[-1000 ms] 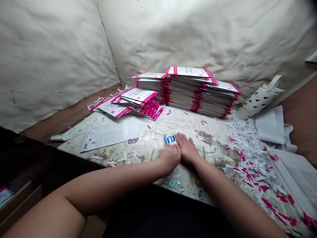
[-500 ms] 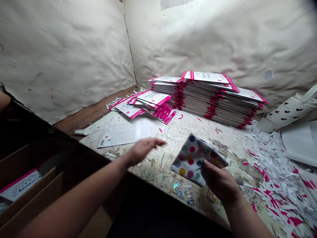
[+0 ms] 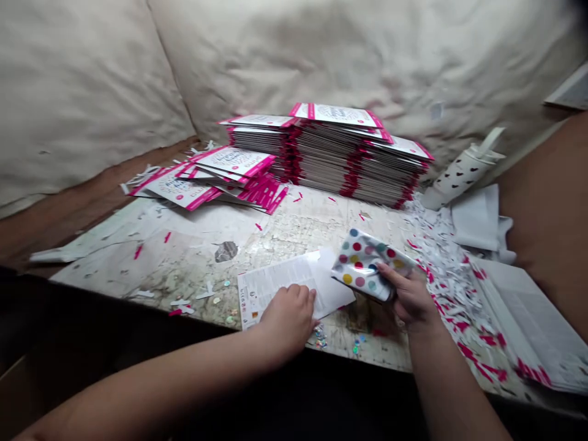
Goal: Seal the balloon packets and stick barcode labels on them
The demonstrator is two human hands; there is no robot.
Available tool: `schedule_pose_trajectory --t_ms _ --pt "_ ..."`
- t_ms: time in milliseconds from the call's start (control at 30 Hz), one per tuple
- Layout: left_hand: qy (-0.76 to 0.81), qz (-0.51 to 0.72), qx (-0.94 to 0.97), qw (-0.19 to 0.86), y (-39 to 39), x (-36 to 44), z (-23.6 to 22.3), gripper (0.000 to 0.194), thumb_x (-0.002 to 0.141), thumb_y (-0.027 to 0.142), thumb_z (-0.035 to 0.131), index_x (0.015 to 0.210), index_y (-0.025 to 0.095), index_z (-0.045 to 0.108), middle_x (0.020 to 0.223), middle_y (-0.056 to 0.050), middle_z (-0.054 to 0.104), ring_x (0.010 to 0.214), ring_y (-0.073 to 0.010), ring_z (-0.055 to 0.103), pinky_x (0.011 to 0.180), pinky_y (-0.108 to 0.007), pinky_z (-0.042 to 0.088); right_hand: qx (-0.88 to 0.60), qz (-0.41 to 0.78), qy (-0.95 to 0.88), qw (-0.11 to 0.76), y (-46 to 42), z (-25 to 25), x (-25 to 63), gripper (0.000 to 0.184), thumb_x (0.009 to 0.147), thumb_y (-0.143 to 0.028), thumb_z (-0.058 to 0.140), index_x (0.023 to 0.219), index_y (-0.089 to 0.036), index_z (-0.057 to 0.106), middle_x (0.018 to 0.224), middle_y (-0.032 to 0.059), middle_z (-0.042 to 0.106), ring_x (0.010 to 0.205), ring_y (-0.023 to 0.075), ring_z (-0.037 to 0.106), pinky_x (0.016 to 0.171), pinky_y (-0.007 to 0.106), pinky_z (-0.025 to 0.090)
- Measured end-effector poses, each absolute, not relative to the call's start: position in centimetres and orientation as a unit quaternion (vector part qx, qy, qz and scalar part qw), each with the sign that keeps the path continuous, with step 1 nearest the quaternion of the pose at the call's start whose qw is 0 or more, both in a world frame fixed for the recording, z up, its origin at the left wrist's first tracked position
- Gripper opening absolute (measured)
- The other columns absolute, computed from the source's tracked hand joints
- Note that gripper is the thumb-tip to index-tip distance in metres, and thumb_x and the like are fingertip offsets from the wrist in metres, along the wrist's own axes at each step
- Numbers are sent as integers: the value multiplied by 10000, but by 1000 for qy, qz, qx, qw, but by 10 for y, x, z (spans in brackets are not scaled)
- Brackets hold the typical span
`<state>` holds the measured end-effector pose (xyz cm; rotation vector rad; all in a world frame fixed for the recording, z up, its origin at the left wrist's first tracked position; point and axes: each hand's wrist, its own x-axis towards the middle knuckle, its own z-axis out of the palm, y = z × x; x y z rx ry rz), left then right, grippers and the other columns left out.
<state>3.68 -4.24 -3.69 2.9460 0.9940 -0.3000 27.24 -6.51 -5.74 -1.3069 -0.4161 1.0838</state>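
Your left hand (image 3: 288,321) is palm down near the front edge of the surface (image 3: 316,211), its fingers curled onto a printed card (image 3: 271,282); whether the thumb pinches it, you cannot tell. The card lies with its long axis running left to right, its blank white end pointing right and angled slightly away from the front edge. Your right hand (image 3: 408,297) is clamped on a polka-dot packet (image 3: 361,257), thumb on top. The packet points left from that grip, its long sides slanting from back left toward front right, beside the card's white end.
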Motion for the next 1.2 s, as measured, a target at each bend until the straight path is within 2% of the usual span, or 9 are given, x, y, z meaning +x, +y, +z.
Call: schedule_pose_trajectory --t_ms 67,133,233,400,533,733,933,1033,1200 --pt "265 -89 960 18 -18 52 -28 310 851 237 403 978 93 647 867 -153 623 799 -275 566 655 -380 442 -620 441 -211 614 -62 -68 285 382 503 -260 841 842 -166 693 795 43 733 660 199 679 633 329 578" --pt "206 -41 977 21 10 62 -28 236 805 179 423 892 122 635 885 -131 604 831 -254 543 711 -370 428 -644 422 -215 600 -62 -79 295 396 481 -280 848 824 -151 697 754 52 730 625 197 670 611 329 566" --pt "142 22 989 21 38 72 -41 190 773 214 460 884 143 597 939 -117 578 899 -247 506 801 -370 393 -649 418 -215 598 -62 -87 298 393 484 -321 844 808 -148 701 745 57 726 620 193 660 611 329 552" --pt "91 73 992 44 45 77 -56 197 750 246 450 889 163 562 875 -84 589 840 -225 506 821 -376 352 -658 418 -253 573 -64 -81 285 352 531 -357 819 785 -144 702 719 46 706 615 173 626 586 294 508" --pt "74 116 989 47 41 72 -46 168 749 231 417 823 174 556 749 -46 583 752 -196 500 827 -386 319 -660 464 -349 477 -65 -59 286 272 566 -351 795 692 -145 669 589 -9 626 527 118 531 511 246 427" --pt "30 125 991 34 32 72 -40 118 741 267 444 763 183 525 785 -43 569 751 -192 471 798 -387 301 -610 564 -432 349 -46 -31 297 296 494 -323 813 549 -153 577 524 -52 537 494 83 447 474 214 359" --pt "35 117 992 28 34 73 -44 121 735 260 447 758 177 531 751 -38 565 737 -193 472 787 -384 307 -625 586 -300 419 -27 -44 280 386 528 -406 799 766 -144 647 603 -14 622 509 101 527 510 236 421" --pt "36 117 992 32 35 73 -46 120 730 254 452 764 178 539 754 -41 572 740 -195 476 782 -378 314 -640 557 -285 446 -25 -52 269 401 534 -474 778 705 -149 616 550 -19 602 459 98 506 467 235 407" --pt "35 124 991 47 36 73 -49 104 726 241 445 732 182 530 741 -45 575 733 -193 478 779 -377 321 -640 525 -323 458 -27 -44 266 368 541 -438 784 635 -143 585 513 -44 552 424 54 430 409 192 306"
